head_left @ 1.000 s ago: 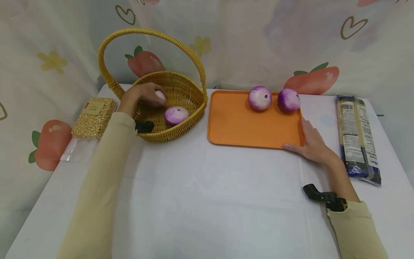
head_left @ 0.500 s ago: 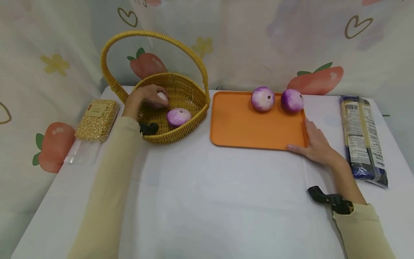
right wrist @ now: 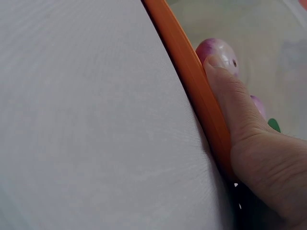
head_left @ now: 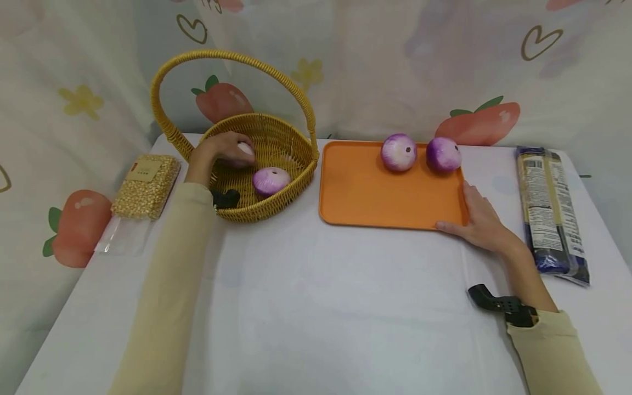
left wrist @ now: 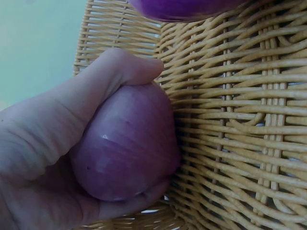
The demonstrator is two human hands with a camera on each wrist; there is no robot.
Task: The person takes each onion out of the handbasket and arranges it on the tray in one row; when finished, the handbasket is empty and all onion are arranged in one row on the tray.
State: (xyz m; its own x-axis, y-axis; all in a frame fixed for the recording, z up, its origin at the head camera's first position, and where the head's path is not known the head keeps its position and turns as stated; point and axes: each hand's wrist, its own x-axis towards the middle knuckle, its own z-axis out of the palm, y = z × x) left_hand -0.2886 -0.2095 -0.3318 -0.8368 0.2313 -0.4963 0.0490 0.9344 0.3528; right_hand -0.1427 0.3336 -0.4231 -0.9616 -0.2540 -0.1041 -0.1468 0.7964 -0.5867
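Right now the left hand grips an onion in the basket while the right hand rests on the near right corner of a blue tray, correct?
Not quite: the tray is orange, not blue, as the head view shows. The rest holds: the left hand has its grip on an onion inside the basket, and the right hand rests on the tray's near right corner.

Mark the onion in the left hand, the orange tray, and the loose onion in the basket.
held onion (left wrist: pixel 127 143), left wrist view, middle of its purple skin
orange tray (head_left: pixel 365 192), head view, bare floor
loose onion (head_left: pixel 270 180), head view, top of its rounded side
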